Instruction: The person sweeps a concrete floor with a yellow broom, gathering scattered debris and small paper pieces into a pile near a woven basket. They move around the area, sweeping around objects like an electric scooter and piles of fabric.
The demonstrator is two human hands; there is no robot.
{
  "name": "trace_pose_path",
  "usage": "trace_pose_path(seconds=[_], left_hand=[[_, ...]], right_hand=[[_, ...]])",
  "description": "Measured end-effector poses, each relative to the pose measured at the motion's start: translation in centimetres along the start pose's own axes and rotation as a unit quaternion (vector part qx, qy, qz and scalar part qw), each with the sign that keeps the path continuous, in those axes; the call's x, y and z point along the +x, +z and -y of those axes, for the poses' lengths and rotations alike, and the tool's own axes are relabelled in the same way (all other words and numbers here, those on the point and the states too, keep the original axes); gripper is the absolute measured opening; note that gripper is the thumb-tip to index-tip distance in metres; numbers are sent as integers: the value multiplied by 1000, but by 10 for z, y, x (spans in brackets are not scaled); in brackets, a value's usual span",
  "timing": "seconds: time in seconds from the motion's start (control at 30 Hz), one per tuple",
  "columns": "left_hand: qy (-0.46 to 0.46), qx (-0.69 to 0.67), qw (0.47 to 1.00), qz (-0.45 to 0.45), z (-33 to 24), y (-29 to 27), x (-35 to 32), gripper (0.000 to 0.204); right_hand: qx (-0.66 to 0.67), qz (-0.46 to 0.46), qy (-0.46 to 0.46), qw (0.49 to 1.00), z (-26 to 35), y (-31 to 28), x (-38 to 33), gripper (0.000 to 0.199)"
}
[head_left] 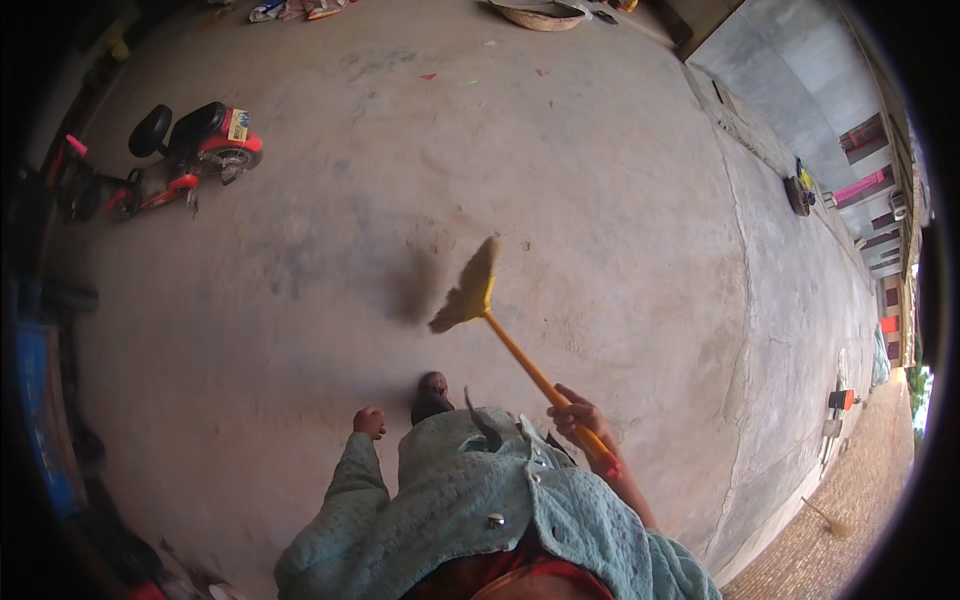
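Over the concrete floor [620,270], a yellow-handled broom [520,355] slants forward from the right hand [577,414], fingers wrapped around it; the left hand [370,422], well apart, has fingers curled inward.

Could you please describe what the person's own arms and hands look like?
The left hand and right hand are gloveless. The left sleeve is long, of textured pale blue-green cloth; the matching right sleeve leaves much of the right forearm bare.

Home courtyard [300,330], concrete ground [620,190], 1 red scooter [188,145], brick paving [785,560]
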State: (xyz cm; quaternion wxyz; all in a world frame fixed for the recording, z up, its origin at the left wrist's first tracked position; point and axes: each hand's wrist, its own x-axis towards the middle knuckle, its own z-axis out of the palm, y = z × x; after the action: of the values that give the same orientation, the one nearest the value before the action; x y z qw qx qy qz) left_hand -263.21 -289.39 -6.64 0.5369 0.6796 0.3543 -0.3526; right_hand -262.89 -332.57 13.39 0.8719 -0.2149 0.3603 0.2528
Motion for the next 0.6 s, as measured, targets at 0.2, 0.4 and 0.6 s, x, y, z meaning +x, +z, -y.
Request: trace_pose_path(seconds=[0.2,0.4,0.6], left_hand=[[43,37,998,-37,-37,-14,23,18],[36,8,996,-83,-47,-26,4,21],[-89,5,995,-44,-21,-13,-23,24]], right_hand=[[-12,87,116,989,1,-2,64,25],[136,20,92,986,46,-112,71,12],[80,-127,3,989,113,-163,30,18]])
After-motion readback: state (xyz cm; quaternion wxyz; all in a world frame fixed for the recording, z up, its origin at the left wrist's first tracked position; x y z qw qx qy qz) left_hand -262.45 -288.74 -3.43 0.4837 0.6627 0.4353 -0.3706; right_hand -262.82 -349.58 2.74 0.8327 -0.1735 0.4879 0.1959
